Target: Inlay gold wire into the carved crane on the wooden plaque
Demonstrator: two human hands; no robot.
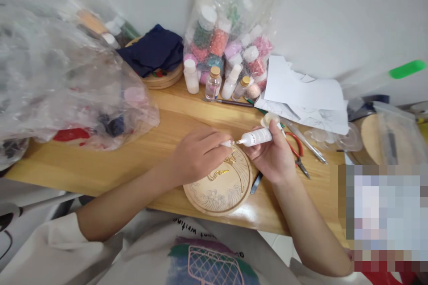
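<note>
My right hand (276, 156) is closed around a small white squeeze bottle (257, 137) with dark print and a narrow tip, tilted so the tip points left. Close to that tip, my left hand (200, 153) pinches a small white cap (227, 143), apart from the bottle. Beneath both hands lies a round wooden board (214, 202) with a raised rim. Fine wave-like lines are drawn on it, and gold wire (219, 173) is bent into curves on its face. My left hand covers the board's upper left part.
Red-handled pliers (296, 147) and dark tweezers (257, 183) lie to the right. Behind are small bottles (213, 84), a bag of coloured jars (230, 31) and white papers (304, 93). Plastic bags (73, 84) crowd the left; navy cloth (155, 51) rests on wooden discs.
</note>
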